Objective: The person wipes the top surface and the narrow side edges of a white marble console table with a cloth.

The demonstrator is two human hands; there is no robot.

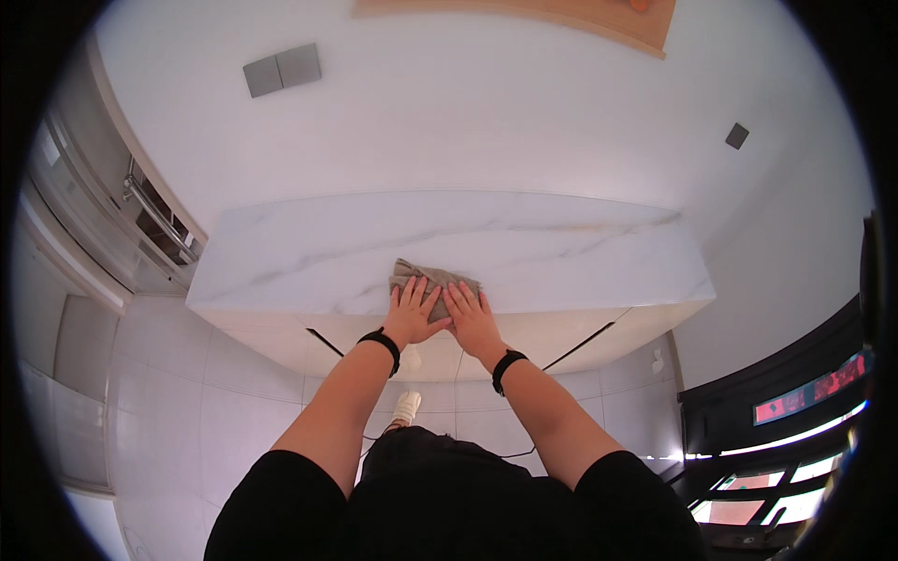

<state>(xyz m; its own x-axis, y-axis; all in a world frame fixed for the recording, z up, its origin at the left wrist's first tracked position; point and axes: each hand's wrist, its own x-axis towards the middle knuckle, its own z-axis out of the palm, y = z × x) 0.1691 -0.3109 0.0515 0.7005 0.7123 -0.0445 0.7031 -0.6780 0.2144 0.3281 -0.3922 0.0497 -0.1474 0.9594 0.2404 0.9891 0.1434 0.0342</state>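
Note:
A folded grey-brown cloth (449, 282) lies near the front edge of a white marble-patterned top (337, 242) on a low cabinet. My left hand (414, 315) rests flat on the cloth's left part, fingers spread. On the right part, my right hand (473, 322) lies with its fingers slightly apart. Both thumbs meet or nearly meet at the cloth's front side. Neither hand's fingers curl around the fabric, and its middle is partly covered by them. A black band (382, 347) circles my left wrist, and another black band (506, 368) my right.
Behind the top rises a white wall (491, 133) with grey switch plates (282, 70) and a wooden shelf (561, 15) higher up. The cabinet front (266, 336) has dark handle slots. A metal handle (160, 219) is at left, a dark door (736, 421) at right. Tiled floor (245, 421) lies below.

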